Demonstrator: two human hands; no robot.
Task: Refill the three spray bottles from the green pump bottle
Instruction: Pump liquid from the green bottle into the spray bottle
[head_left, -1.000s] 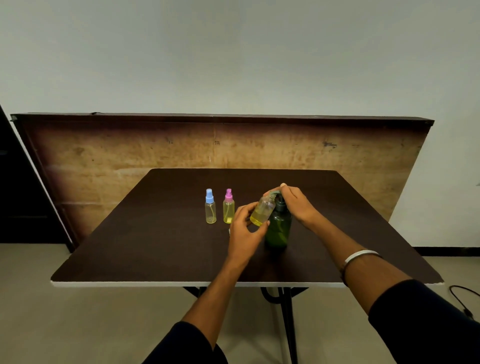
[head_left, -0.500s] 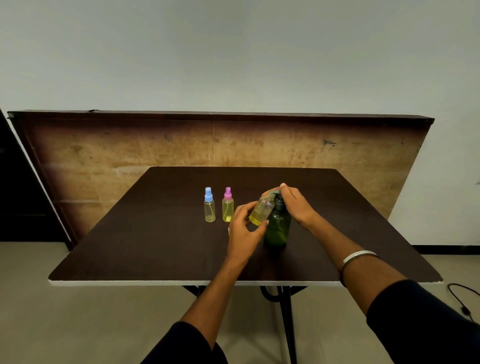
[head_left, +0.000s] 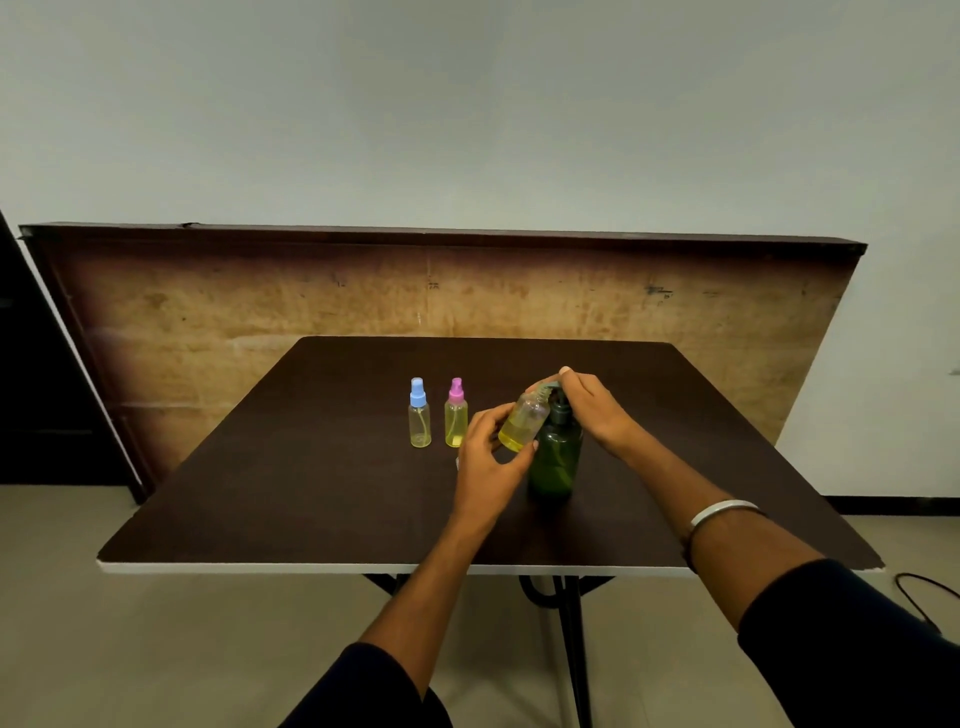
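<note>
A dark green pump bottle (head_left: 555, 457) stands upright right of the table's middle. My right hand (head_left: 592, 408) lies over its pump head, fingers curled round the top. My left hand (head_left: 488, 457) grips a small clear bottle (head_left: 523, 422) without a cap, partly filled with yellow liquid. That bottle is tilted, its mouth up against the pump's nozzle. To the left stand two capped spray bottles holding yellow liquid, one with a blue top (head_left: 419, 413) and one with a pink top (head_left: 456, 413).
The dark brown table (head_left: 291, 493) has a white front edge. A wooden board (head_left: 260, 312) leans against the wall behind it. A small pale object (head_left: 457, 462) peeks out beside my left hand. A black cable (head_left: 924, 587) lies on the floor at right.
</note>
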